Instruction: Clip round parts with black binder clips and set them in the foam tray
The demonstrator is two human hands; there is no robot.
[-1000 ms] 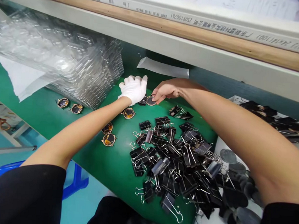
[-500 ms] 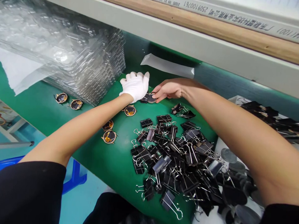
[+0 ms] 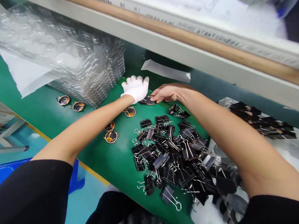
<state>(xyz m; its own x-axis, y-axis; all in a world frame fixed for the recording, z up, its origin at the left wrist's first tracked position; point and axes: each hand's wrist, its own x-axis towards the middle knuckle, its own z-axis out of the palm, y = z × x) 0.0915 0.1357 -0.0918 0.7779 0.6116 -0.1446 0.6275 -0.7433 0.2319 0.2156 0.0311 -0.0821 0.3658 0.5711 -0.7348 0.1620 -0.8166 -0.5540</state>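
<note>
My left hand [image 3: 135, 88] wears a white glove, and its fingers are stretched out over the far part of the green table. Just beyond its wrist side sits a small dark piece [image 3: 144, 100], partly hidden by the glove, so its kind is unclear. My bare right hand [image 3: 166, 93] has thumb and fingers closed on the edge of a round, grey-faced watch case [image 3: 150, 100], which touches or nearly touches the dark piece. Nearer me lie other watch cases with dark and gold faces, one [image 3: 130, 111] by my left forearm and another [image 3: 111, 136] further down.
Black binder clips [image 3: 172, 148] are heaped on the green table [image 3: 113, 166]. Clear plastic trays [image 3: 97, 74] stand stacked at left. A white box [image 3: 209, 212] with dark discs and clips is at right. A shelf edge [image 3: 147, 40] overhangs the back, above a translucent strip [image 3: 165, 70].
The camera view has shifted and tilted slightly. Both hands stay at almost the same place, the right still pinching the watch case; the left glove's fingers look a little more spread.
</note>
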